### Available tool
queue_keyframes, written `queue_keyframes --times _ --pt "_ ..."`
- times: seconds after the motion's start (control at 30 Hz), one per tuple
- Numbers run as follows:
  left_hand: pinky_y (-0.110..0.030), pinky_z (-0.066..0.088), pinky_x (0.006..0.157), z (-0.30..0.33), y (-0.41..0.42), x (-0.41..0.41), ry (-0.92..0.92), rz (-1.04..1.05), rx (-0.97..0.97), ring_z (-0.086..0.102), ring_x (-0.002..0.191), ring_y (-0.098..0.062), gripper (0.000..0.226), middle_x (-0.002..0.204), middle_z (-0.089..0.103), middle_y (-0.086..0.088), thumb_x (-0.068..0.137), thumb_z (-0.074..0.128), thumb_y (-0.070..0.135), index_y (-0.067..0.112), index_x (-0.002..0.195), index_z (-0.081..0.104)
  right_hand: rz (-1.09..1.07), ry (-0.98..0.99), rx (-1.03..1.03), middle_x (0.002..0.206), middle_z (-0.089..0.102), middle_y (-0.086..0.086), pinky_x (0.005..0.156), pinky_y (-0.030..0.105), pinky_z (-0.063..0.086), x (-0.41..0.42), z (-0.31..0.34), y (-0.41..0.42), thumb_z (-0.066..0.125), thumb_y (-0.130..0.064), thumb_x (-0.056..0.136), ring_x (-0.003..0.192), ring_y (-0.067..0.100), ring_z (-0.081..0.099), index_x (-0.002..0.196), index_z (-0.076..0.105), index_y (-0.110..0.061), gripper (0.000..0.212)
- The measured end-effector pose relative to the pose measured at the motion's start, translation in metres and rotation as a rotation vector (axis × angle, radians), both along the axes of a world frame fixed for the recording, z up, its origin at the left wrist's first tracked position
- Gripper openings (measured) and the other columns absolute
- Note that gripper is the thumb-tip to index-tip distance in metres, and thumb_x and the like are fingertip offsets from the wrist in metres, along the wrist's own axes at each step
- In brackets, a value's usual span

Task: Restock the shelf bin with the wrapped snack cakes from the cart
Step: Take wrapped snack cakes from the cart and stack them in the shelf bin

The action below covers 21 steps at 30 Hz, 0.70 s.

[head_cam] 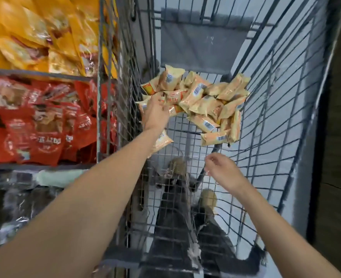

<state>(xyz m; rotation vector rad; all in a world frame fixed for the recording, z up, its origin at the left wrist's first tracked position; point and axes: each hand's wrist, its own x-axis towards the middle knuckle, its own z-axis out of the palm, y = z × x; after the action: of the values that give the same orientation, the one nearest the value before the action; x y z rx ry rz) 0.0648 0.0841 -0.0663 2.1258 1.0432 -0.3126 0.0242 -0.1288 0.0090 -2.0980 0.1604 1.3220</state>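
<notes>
Looking down, we start at 9 o'clock: wire shelf bins (97,81) stacked at the left edge. Top bin at 11 o'clock holds yellow snack bags (45,33). The bin below it, at 9 o'clock, holds red snack bags (41,121). Lower still, at 8 o'clock, clear-wrapped dark packs (19,205), blurred, contents unclear.

Our left hand (155,113) reaches from 7 o'clock up to centre, over the cart's left wall, palm down on the near-left edge of the pile. Fingers point into the packs and are hidden behind the back of the hand; we cannot tell whether they are spread or pinching. One wrapped cake (161,140) sits just under the left wrist, partly covered by the forearm.

Centre to 1 o'clock: the wrapped snack cakes (201,99), tan and orange wrappers with barcodes, heaped loosely on the wire floor at the far end of the shopping cart (275,137), against its grey back panel (203,43). Some spill toward the right wall.

At 5 o'clock our right hand (221,169) hovers inside the cart, near side of the pile, apart from it. Fingers loosely curled, thumb close to forefinger, nothing held.

Through the cart mesh at 6 o'clock, dark trouser legs and tan shoes (207,197) on a pale floor.
</notes>
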Motion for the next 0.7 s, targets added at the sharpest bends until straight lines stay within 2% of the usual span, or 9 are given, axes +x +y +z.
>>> queue_keyframes --times 0.07,0.17,0.2,0.3,0.33,0.43,0.53,0.6,0.7 --pt "-0.038 0.039 0.093 -0.019 0.006 0.029 -0.077 -0.013 0.099 0.047 0.110 -0.015 0.031 0.119 0.051 0.002 0.089 0.057 0.028 0.019 0.118 0.048 -0.050 -0.019 0.011 0.088 0.065 0.000 0.080 0.039 0.053 0.013 -0.016 0.008 0.041 -0.024 0.098 0.086 0.019 0.065 0.087 0.057 -0.025 0.020" --pt "-0.043 0.032 0.104 -0.044 0.008 0.061 -0.078 -0.025 0.116 0.034 0.129 -0.020 0.057 0.139 0.038 -0.004 0.085 0.063 0.036 0.015 0.131 0.038 -0.073 -0.062 0.034 0.083 0.065 -0.004 0.061 0.028 0.044 0.026 -0.032 0.016 0.040 -0.026 0.098 0.071 0.011 0.061 0.083 0.055 -0.031 0.022" --pt "-0.044 0.032 0.104 -0.051 0.007 0.066 -0.093 -0.031 0.125 0.032 0.131 -0.023 0.063 0.139 0.037 -0.006 0.082 0.066 0.036 0.013 0.132 0.036 -0.076 -0.065 0.040 0.082 0.066 -0.003 0.060 0.028 0.044 0.029 -0.035 0.019 0.040 -0.026 0.098 0.070 0.012 0.061 0.082 0.054 -0.031 0.022" --pt "-0.045 0.038 0.100 -0.067 0.003 0.075 -0.106 -0.044 0.200 0.034 0.128 -0.030 0.066 0.132 0.042 -0.010 0.076 0.071 0.036 0.009 0.125 0.036 -0.097 -0.038 0.040 0.089 0.067 0.001 0.078 0.035 0.050 0.034 -0.042 0.024 0.040 -0.028 0.098 0.083 0.019 0.065 0.084 0.055 -0.029 0.021" --pt "-0.045 0.039 0.099 -0.071 0.002 0.078 -0.097 -0.026 0.215 0.034 0.128 -0.030 0.065 0.132 0.042 -0.011 0.076 0.072 0.037 0.008 0.123 0.036 -0.094 -0.037 0.037 0.090 0.067 0.002 0.080 0.036 0.049 0.034 -0.044 0.025 0.040 -0.029 0.099 0.084 0.020 0.065 0.084 0.055 -0.029 0.021" --pt "-0.042 0.038 0.099 -0.077 0.000 0.089 -0.119 0.006 0.234 0.037 0.125 -0.030 0.060 0.130 0.044 -0.012 0.079 0.070 0.039 0.006 0.118 0.039 -0.083 -0.029 0.029 0.091 0.066 -0.003 0.079 0.033 0.046 0.033 -0.047 0.025 0.040 -0.029 0.098 0.086 0.018 0.063 0.084 0.054 -0.032 0.020" --pt "-0.038 0.035 0.099 -0.076 0.001 0.090 -0.200 -0.035 0.234 0.040 0.122 -0.028 0.052 0.126 0.049 -0.012 0.081 0.068 0.036 0.004 0.113 0.043 -0.081 -0.006 0.022 0.101 0.065 -0.002 0.083 0.034 0.045 0.032 -0.047 0.025 0.042 -0.025 0.096 0.095 0.018 0.061 0.084 0.052 -0.036 0.019" --pt "-0.037 0.037 0.096 -0.068 0.003 0.083 -0.238 0.022 0.200 0.040 0.120 -0.026 0.051 0.124 0.051 -0.010 0.080 0.069 0.037 0.006 0.112 0.044 -0.084 -0.006 0.025 0.102 0.065 -0.002 0.080 0.031 0.043 0.032 -0.044 0.026 0.042 -0.024 0.096 0.096 0.017 0.061 0.084 0.052 -0.037 0.020" --pt "-0.042 0.039 0.100 -0.045 -0.010 0.057 -0.242 0.160 0.141 0.038 0.121 -0.023 0.051 0.124 0.046 -0.002 0.075 0.075 0.029 0.012 0.114 0.046 -0.170 -0.012 0.069 0.097 0.065 -0.007 0.072 0.026 0.042 0.034 -0.036 0.028 0.042 -0.022 0.097 0.092 0.012 0.062 0.088 0.054 -0.035 0.020"
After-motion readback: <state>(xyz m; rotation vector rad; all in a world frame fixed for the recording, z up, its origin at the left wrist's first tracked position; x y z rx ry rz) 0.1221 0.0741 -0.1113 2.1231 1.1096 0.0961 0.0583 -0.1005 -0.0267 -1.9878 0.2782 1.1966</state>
